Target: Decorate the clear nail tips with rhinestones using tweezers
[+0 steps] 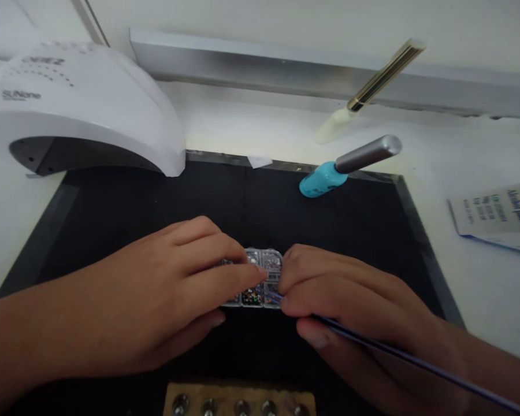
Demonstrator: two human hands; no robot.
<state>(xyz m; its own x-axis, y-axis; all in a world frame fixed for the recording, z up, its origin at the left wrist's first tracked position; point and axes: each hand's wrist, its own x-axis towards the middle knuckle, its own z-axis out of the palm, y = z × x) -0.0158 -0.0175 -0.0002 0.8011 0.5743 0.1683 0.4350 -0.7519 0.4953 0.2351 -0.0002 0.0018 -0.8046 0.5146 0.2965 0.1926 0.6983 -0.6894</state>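
A small clear compartment case of rhinestones [253, 298] lies on the black mat, with silvery stones in some cells and multicoloured ones in another. My left hand [173, 289] grips it from the left, index finger stretched over the top and thumb by the near edge. My right hand [351, 306] is closed around a long thin purple tool [398, 353], whose exact kind I cannot make out. Its narrow tip reaches down over the near cells of the case. The knuckles of the right hand are close against the case's right end, hiding part of it.
A white nail lamp [112, 86] stands at the back left. On the mat [199, 202] is a blue bottle [323, 180] with a silver cap; behind it stands a cream bottle [335, 125]. An alcohol pads box [494, 211] lies right. A wooden holder [225, 390] is at the front.
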